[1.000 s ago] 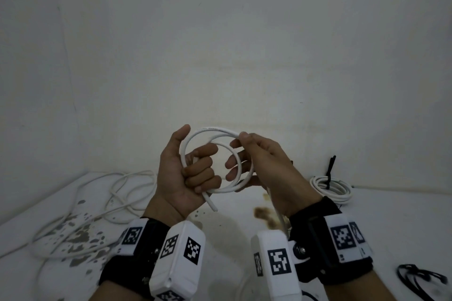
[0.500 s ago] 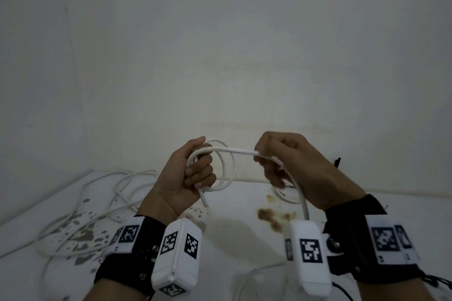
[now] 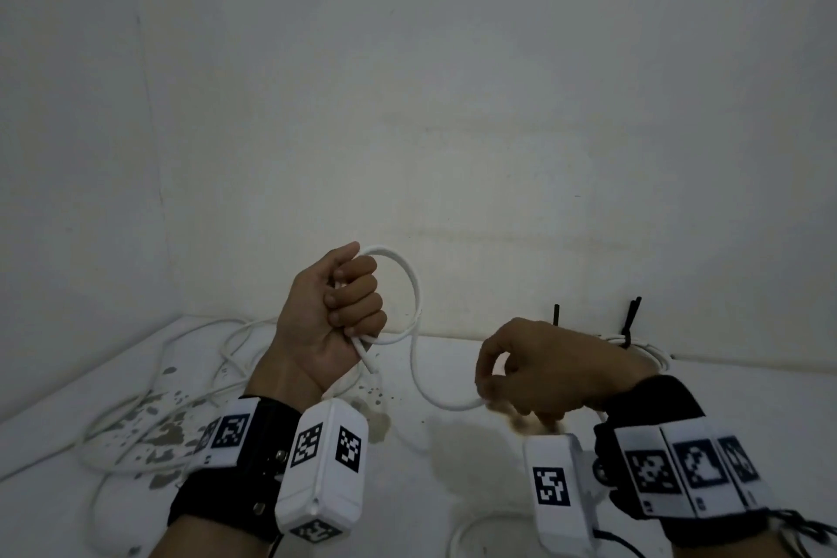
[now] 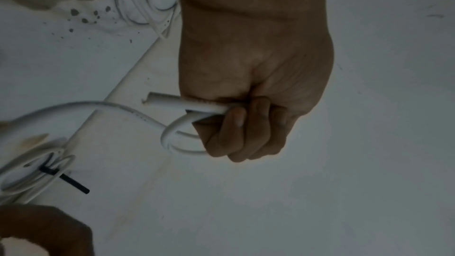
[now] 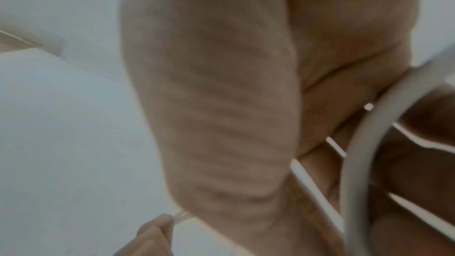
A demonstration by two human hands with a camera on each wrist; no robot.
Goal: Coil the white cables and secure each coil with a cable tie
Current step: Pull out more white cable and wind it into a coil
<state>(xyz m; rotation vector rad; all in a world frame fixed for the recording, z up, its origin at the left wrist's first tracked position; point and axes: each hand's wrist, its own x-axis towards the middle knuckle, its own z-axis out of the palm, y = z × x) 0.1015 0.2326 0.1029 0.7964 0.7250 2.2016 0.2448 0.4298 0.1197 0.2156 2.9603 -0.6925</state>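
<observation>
My left hand [image 3: 353, 308] is a raised fist that grips a small coil of white cable [image 3: 414, 285]. In the left wrist view the cable's cut end [image 4: 167, 101] sticks out beside the curled fingers [image 4: 236, 135]. From the coil the cable sags and runs right to my right hand [image 3: 487, 385], whose thumb and fingers curl round it low over the table. The right wrist view is blurred, with the cable [image 5: 364, 143] crossing the palm. A finished coil [image 3: 638, 347] bound by a black cable tie [image 3: 630, 322] lies at the back right.
Loose white cables [image 3: 181, 376] sprawl over the stained white table [image 3: 453, 467] at the left. Another black tie end [image 3: 556, 315] stands up behind my right hand. White walls close the back and the left side.
My right hand has slid down and to the right along the cable, away from the left hand. The left hand has closed into a fist on the coil.
</observation>
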